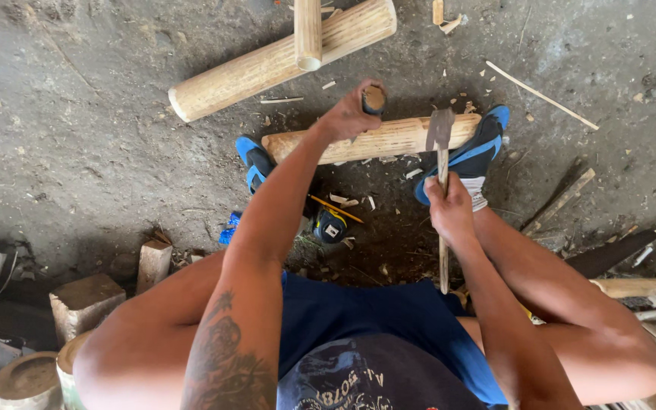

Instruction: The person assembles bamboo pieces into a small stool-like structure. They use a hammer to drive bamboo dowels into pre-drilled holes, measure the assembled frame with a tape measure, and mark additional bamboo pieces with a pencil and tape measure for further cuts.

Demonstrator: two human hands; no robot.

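Seated person, viewed from above, working over a dirt floor [77, 152] scattered with wood chips. Left hand [347, 118] reaches forward, fingers wrapped tight round the dark handle of a chisel-like tool [373, 99] stood upright on a pale peeled log [377, 138]; only the tool's butt end shows, so the blade is hidden. That log lies crosswise just ahead of the knees, pinned between both feet in blue shoes [472, 156] (the left one sits at the log's near end, the right one rests against the far end). Right hand [449, 212] is closed round the wooden shaft of a small hatchet [441, 137], its metal head lying flat against the top of the same log, just beside the right shoe. Between the feet, on the ground, a yellow-and-black tape measure [332, 225] with a yellow pencil [335, 209] touching it. Further ahead, a longer peeled log [267, 64] lies at a slant, with a shorter round piece [307, 34] resting across it. Cut wood blocks [85, 304] stand at the person's left side; a thin stick [540, 95] lies well apart to the right.
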